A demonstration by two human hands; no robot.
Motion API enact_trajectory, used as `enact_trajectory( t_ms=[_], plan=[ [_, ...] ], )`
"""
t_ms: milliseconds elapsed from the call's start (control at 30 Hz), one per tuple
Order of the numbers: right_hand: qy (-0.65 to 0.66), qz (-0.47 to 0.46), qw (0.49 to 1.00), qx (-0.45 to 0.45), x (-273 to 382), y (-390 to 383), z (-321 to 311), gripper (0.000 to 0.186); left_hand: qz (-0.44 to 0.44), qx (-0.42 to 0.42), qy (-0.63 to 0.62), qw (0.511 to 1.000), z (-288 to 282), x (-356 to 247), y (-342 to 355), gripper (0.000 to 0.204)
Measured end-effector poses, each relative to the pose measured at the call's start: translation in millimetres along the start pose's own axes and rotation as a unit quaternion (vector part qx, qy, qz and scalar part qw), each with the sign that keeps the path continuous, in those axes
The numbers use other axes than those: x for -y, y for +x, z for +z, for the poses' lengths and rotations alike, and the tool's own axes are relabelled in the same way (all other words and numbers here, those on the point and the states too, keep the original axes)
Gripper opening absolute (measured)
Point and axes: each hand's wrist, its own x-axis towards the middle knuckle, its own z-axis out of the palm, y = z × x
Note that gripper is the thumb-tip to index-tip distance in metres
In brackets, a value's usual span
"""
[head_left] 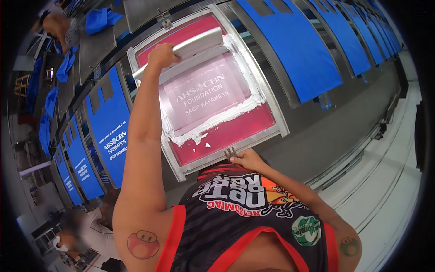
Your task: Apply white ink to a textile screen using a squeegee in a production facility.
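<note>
A screen printing frame (226, 148) with a silver border lies in front of me, its red mesh bearing a pale lettered stencil area (195, 93). White ink (213, 123) is smeared thickly along the near and right sides of that area. My left hand (163, 56) is closed round a long metal squeegee (199, 40), which lies across the far part of the screen. At the frame's near edge, my right hand (248, 160) pinches a small grey metal bracket (230, 154) between thumb and fingers.
Blue bag-shaped fabric pieces (292, 50) lie on dark boards along the table to the right. Printed blue pieces (108, 127) with white lettering are on the left. A hinge clamp (164, 19) stands at the frame's far end. Other people (93, 231) are at lower left and upper left.
</note>
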Motion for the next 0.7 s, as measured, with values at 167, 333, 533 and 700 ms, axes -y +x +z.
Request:
enact_trajectory(
  t_ms=[167,333,533,700],
  plan=[
    [0.156,-0.008,0.987,-0.028,58,-65,-11,0.023,0.009,0.012,0.04,0.999,-17,4,-2,0.048],
    [0.148,-0.07,0.985,-0.06,43,-50,5,0.022,0.006,0.022,0.04,0.999,-20,-1,-7,0.043],
    [0.122,-0.064,0.989,-0.057,1,-12,34,0.023,-0.065,0.001,0.088,0.994,21,-48,-116,0.035],
    [0.139,-0.068,0.986,-0.059,-5,-8,22,0.022,0.018,-0.148,0.032,0.988,99,-139,-262,0.018]
  ],
)
